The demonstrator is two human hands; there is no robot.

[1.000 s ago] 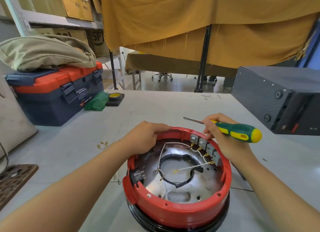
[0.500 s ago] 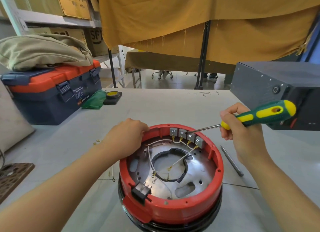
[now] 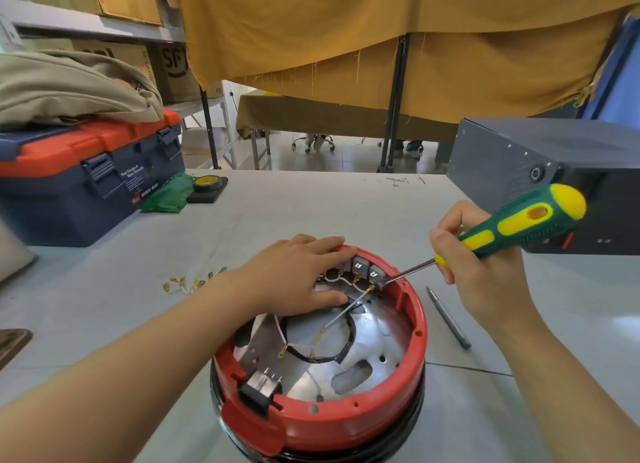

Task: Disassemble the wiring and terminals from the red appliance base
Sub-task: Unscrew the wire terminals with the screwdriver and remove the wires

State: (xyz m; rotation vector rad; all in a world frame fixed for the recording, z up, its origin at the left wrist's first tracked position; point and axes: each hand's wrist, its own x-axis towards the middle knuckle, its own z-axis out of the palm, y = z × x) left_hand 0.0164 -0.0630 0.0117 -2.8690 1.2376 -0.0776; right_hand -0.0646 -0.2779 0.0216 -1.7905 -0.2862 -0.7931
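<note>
- Red appliance base [image 3: 322,424] sits upside-down at the near edge of the grey table [image 3: 311,206], open side up, shiny metal plate inside.
- Left hand [image 3: 294,275] lies flat over the far-left rim, fingers straight & spread, thumb down inside the base – pressing, not gripping anything.
- Right hand [image 3: 485,275] wraps round the green/yellow screwdriver [image 3: 512,230], handle angled up & to the right.
- Screwdriver blade slants down-left; tip's at the rightmost of the grey terminal blocks [image 3: 367,270] along the far inner wall.
- White wires [image 3: 341,282] w/ gold lugs run from those blocks; one straight lead crosses down toward the black ring cable [image 3: 332,353] at the plate's centre.
- Black plug socket [image 3: 259,390] sits at the near-left rim, pins up.
- Loose gold terminals [image 3: 188,283] lie on the table left of the base, apart from it.
- Spare bit [image 3: 448,319] lies on the table just right of the base.
- Blue/orange toolbox [image 3: 86,178] far left w/ a beige bag [image 3: 69,85] on top; tape roll [image 3: 207,183] beside it; dark metal box [image 3: 554,158] far right.
</note>
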